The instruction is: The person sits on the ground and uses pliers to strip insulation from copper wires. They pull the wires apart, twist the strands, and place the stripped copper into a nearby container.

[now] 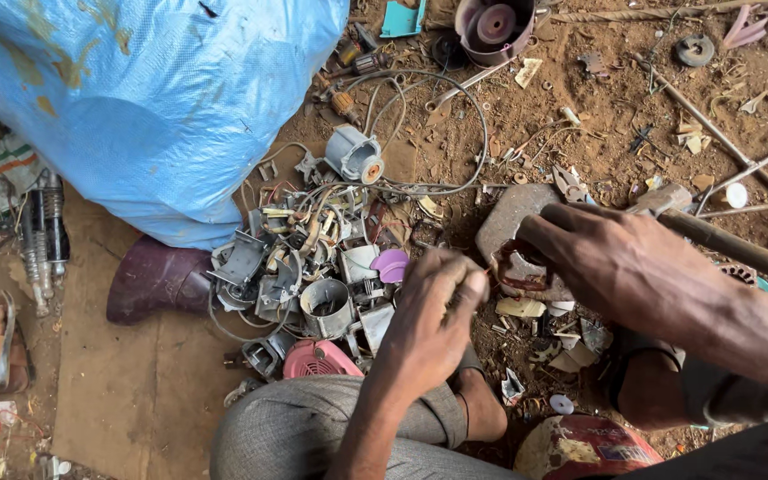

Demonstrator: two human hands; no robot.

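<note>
Right hand (620,258) clamps a copper-wound motor piece (519,267) on a stone (513,218); left hand (433,307) pinches its wire. Sharp strands could likely cut fingers, or the piece slip off.

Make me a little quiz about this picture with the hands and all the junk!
1. True or false: the right hand rests on a small motor part on a flat stone.
2. What colour is the big sack? A red, B blue, C green.
3. What does the left hand pinch near the motor part?

Key
1. True.
2. B.
3. Something thin, maybe wire; too small to tell for sure.
</note>
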